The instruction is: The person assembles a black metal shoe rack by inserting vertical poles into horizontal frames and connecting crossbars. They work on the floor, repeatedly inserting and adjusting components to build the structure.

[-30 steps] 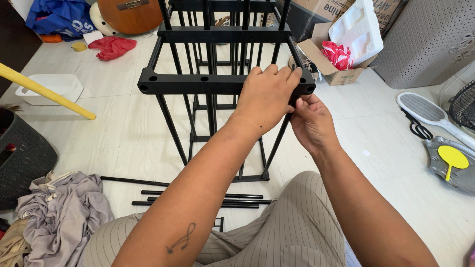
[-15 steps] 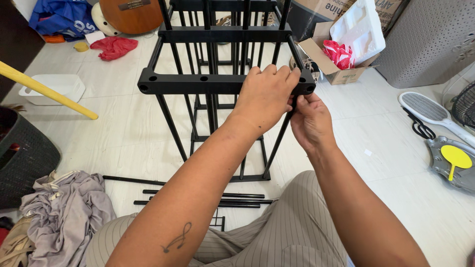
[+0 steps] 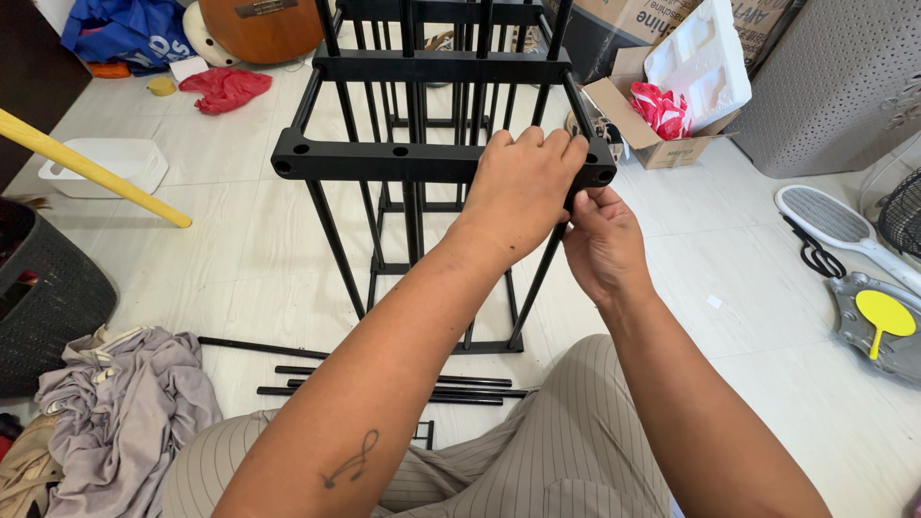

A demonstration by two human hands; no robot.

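Observation:
A black rack frame (image 3: 384,161) of plastic bars and thin metal rods stands on the tiled floor in front of me. My left hand (image 3: 523,187) is wrapped over the right end of its nearest top bar. Just below that corner, my right hand (image 3: 602,245) pinches the upper end of a black upright rod (image 3: 537,283) where it meets the bar. Several loose black rods (image 3: 384,384) lie on the floor by my knees.
A grey cloth heap (image 3: 125,412) and dark basket (image 3: 43,297) sit left, with a yellow stick (image 3: 91,171) and white tub (image 3: 101,158). A cardboard box (image 3: 662,115), grey hamper (image 3: 844,77), racket-shaped swatter (image 3: 835,221) and yellow paddle (image 3: 885,315) are right. A guitar (image 3: 264,24) lies behind.
Both hands stay on the rack's right corner; the view has shifted slightly, and my right fingers have adjusted a little on the rod's top.

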